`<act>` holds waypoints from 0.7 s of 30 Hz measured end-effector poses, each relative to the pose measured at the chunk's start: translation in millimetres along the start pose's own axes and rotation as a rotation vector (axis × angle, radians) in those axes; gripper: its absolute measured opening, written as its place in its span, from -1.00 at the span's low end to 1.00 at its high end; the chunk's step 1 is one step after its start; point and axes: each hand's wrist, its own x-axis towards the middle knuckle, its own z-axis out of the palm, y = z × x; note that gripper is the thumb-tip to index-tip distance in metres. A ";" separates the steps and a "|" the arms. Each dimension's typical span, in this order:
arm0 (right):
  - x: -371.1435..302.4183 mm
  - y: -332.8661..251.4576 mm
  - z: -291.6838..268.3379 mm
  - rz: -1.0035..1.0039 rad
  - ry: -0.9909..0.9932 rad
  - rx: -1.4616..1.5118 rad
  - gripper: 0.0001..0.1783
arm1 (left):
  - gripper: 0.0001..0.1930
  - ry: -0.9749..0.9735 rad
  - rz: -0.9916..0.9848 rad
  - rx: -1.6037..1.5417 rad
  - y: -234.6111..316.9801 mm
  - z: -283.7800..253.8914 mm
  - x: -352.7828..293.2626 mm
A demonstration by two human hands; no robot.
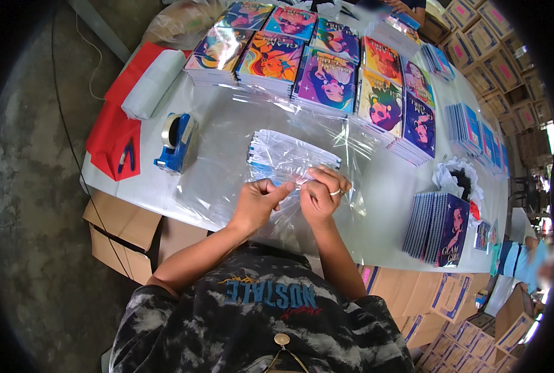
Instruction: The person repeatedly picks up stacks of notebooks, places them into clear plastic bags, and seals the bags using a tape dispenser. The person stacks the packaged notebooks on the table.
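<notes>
The left hand (258, 200) is pinching clear plastic film (297, 173) between thumb and curled fingers, and the right hand (322, 194), wearing a ring, is gripping the film just beside it. Beneath the film a spiral-bound bundle (292, 148) is lying near the middle of the tabletop's (379, 214) near edge, just beyond the hands. Toward the left edge a blue tape dispenser (177, 144) is standing beside red material (110, 137), on which pens (126, 156) are resting. Colorful notebooks (327, 78) are filling rows toward the far edge; another notebook stack (435, 227) is sitting by the near right corner.
</notes>
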 end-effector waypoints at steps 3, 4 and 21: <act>9.1 -5.2 -9.8 0.073 -0.157 -0.113 -0.61 | -0.62 -0.007 -0.070 -0.027 -0.1 2.9 -5.1; 15.3 -12.8 -15.5 0.107 -0.237 -0.161 -0.57 | -0.62 0.006 -0.089 -0.035 -3.7 3.0 -5.9; 99.7 -23.1 -31.8 0.874 -0.369 0.759 -0.04 | -0.29 -0.574 -0.198 -0.571 -71.3 -15.1 6.8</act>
